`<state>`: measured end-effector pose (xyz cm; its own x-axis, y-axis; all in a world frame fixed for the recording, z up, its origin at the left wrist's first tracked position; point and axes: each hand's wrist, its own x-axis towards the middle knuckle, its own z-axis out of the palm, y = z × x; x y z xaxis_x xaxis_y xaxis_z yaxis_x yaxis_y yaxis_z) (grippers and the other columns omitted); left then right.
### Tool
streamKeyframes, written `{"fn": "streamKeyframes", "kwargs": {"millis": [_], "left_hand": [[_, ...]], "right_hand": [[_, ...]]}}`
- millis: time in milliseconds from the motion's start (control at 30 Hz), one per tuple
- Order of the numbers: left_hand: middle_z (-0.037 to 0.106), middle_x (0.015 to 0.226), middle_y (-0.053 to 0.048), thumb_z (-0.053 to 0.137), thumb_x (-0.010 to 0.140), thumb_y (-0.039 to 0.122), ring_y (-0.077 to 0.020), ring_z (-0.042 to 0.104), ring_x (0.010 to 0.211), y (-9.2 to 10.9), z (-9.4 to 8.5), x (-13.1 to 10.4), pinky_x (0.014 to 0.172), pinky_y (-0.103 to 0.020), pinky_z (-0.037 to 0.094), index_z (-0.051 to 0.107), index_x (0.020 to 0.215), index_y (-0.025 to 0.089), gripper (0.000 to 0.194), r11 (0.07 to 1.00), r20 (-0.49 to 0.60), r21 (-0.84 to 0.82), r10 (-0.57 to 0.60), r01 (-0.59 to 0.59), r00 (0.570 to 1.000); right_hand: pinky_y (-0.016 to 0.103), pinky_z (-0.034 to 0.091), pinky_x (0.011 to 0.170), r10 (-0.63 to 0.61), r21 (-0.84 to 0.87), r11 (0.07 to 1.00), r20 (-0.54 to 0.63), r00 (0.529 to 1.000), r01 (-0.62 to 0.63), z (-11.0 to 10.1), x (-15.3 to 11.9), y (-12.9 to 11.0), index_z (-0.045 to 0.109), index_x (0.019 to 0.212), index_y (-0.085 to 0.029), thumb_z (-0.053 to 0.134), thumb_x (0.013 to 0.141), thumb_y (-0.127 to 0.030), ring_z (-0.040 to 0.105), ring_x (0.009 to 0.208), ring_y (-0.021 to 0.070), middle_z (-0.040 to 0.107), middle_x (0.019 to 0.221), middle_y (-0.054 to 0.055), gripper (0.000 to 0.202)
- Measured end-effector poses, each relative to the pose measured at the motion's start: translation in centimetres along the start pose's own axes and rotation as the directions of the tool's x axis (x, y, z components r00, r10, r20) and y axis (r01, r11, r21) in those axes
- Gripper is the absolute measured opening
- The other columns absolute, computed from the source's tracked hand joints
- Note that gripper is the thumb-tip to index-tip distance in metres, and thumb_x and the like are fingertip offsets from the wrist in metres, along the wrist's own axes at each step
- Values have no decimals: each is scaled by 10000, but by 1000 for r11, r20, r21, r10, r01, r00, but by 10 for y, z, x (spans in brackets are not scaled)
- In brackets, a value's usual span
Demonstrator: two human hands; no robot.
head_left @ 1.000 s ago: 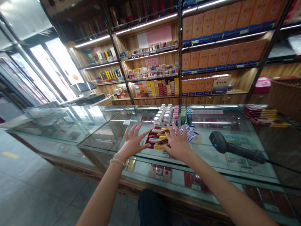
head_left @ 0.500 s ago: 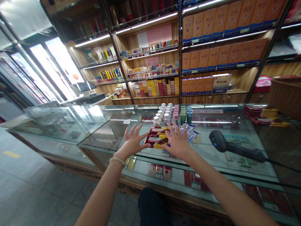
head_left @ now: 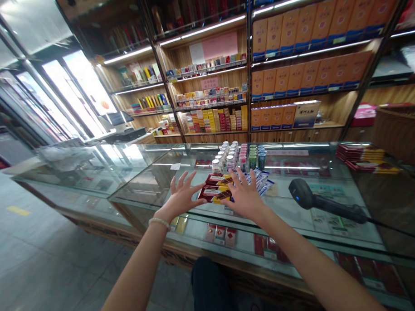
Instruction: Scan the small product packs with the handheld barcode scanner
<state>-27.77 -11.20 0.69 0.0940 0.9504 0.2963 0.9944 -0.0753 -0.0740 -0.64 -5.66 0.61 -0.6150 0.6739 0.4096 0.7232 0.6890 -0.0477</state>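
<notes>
Flanking red-and-yellow chocolate bars (head_left: pixel 213 192) on the glass counter (head_left: pixel 280 209), the left hand (head_left: pixel 181 196) and right hand (head_left: pixel 246 199) hold their fingers apart, contact unclear.

And here's the glass-topped counter (head_left: pixel 284 216), with plenty laid out across it! White-capped bottles (head_left: pixel 230 161) stand upright in rows towards the back, and right alongside come pink containers (head_left: pixel 242 159), green containers (head_left: pixel 252 160) and blue containers (head_left: pixel 261 160). Just in front lie the red-and-yellow packs (head_left: pixel 212 192), blue-and-white packets (head_left: pixel 263 180) heaped beside them. Over on the right, a black scanner (head_left: pixel 327 205) rests on the glass, and beyond it, a stack of more red-and-yellow packages (head_left: pixel 360 155)
</notes>
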Motion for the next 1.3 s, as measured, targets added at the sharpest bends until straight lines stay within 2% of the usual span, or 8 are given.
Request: {"fn": "streamKeyframes", "kwargs": {"millis": [167,300,533,667,800,967,1133,1300], "left_hand": [[301,1723,-79,753,836,622,-425,160,1603,-1,-6,-4,1247,-708,22,660,1379,459,575,1000,11,9,-7,7,1000],[299,1722,-99,771,797,658,-426,168,1602,-3,-8,-2,1251,-703,29,688,1350,420,608,1000,37,-1,-13,13,999],[284,1729,-90,827,741,635,-414,158,1606,-9,-11,5,1255,-709,42,682,1330,401,650,998,71,-34,56,-54,996],[268,1735,-103,884,680,597,-417,157,1607,-7,-17,10,1263,-695,50,701,1279,351,673,995,67,-5,96,-96,993],[289,1725,-138,922,623,559,-413,191,1602,-2,-21,12,1268,-689,46,722,1187,292,656,988,-6,33,151,-151,988],[300,1715,-171,934,588,554,-427,211,1595,2,-28,13,1286,-659,60,723,1130,255,654,983,-165,86,175,-163,971],[238,1734,-188,908,646,537,-428,191,1602,14,-40,23,1290,-646,38,681,1161,232,640,981,-337,119,185,-153,923],[183,1746,-204,893,685,523,-437,168,1608,40,-42,44,1278,-667,23,636,1208,230,652,983,-450,124,174,-132,876]], "right_hand": [[711,121,1265,-25,-3,1000,2,1000,25,-4,-2,-4,706,1320,-135,504,996,-636,223,1584,390,328,1706,153,630],[733,99,1257,-39,24,999,41,998,38,-4,0,-1,697,1340,-131,514,977,-668,184,1597,395,284,1720,160,674],[734,95,1251,-62,43,997,59,996,60,1,3,7,718,1305,-151,612,912,-689,163,1601,402,250,1732,164,675],[733,99,1251,-67,63,996,45,997,65,5,6,9,728,1269,-157,690,856,-680,170,1597,405,272,1725,163,667],[726,101,1255,-87,73,994,-10,996,87,6,8,10,719,1238,-143,750,813,-644,193,1590,395,319,1703,178,657],[722,75,1250,-125,32,991,-174,977,133,3,8,15,688,1248,-167,749,828,-608,224,1576,391,307,1709,178,612],[686,-16,1259,-133,-53,991,-343,930,122,-4,9,30,649,1256,-183,761,829,-562,187,1587,371,277,1721,176,583],[663,-47,1261,-164,-134,984,-461,872,114,-14,8,60,608,1282,-196,766,830,-540,163,1596,366,297,1708,196,589]]}}
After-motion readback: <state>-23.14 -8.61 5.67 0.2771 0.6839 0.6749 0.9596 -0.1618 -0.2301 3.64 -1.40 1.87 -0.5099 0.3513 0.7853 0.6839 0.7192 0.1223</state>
